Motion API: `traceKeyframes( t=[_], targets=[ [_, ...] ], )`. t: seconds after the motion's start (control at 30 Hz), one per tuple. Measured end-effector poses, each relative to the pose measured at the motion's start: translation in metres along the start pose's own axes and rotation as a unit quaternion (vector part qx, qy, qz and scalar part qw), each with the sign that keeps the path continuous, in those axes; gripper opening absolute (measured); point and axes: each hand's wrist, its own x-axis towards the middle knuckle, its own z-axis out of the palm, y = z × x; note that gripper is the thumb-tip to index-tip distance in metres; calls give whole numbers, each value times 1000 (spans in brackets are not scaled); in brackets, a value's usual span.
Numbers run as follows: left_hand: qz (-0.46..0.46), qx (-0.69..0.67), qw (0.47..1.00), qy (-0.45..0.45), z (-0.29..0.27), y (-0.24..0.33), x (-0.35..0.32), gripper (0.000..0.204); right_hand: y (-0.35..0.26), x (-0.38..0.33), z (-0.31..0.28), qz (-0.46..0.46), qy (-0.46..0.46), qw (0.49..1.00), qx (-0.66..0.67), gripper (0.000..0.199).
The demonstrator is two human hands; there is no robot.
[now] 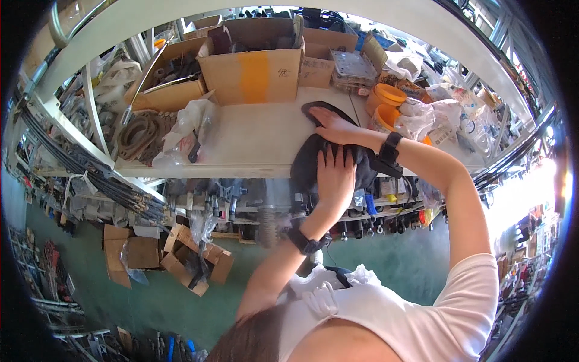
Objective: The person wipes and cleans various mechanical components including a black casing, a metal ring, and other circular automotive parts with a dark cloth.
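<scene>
A soft black fabric item (pixel 306 161), perhaps a bag, lies over the front edge of the white shelf (pixel 253 142), partly hanging down. I cannot make out its exact kind. My left hand (pixel 336 175) rests on its lower part, fingers spread and pointing away from me. Farther back, my right hand (pixel 333 125) reaches across from the right and lies flat on its upper part, fingers stretched to the left. Neither hand visibly grips the fabric, though the undersides of both are hidden. Black bands circle both wrists.
Cardboard boxes (pixel 250 75) of parts stand behind. Coiled belts (pixel 140 136) and a clear plastic bag (pixel 190 130) lie left; orange tubs (pixel 386 105) stand right. Black cables (pixel 90 163) hang on the left post. Opened cartons (pixel 196 256) lie on the green floor.
</scene>
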Motion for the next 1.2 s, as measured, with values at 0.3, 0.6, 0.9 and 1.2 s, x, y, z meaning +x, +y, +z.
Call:
traceKeyframes(
  t=[0.3, 0.6, 0.9, 1.2],
  targets=[
    [-3, 57, 998, -29, 13, -17, 34, 38, 12, 61, -9, 118, -13, 992, -48, 66],
    [-22, 14, 997, -67, 7, -17, 31, 37, 18, 39, -25, 168, 3, 986, 3, 69],
    [-11, -25, 999, 22, 16, -16, 23, 31, -4, 50, -12, 174, 34, 984, -3, 73],
    [8, -29, 999, -18, -2, -6, 12, 31, 3, 15, -10, 76, 2, 990, -120, 65]
  ],
)
